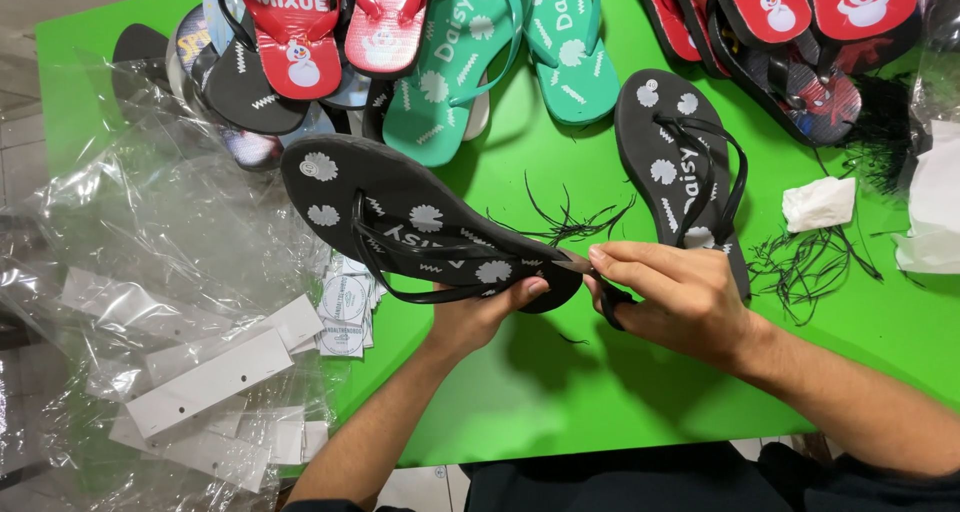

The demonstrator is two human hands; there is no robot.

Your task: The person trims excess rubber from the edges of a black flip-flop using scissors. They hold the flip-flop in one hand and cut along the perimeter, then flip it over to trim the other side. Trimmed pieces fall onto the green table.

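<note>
Black flip-flop [420, 222]: left hand [480, 317] grips its heel edge; right hand's [675, 297] fingers pinch there, above bare green table [560, 402].

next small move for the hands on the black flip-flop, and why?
Probably snip at the toe end. The left hand grips the black flip-flop from below near its toe, and the right hand pinches a small dark tool, likely a cutter, against that edge. Loose black trimmings on the green table suggest earlier cuts. What exactly is being cut is too small to tell.
</note>
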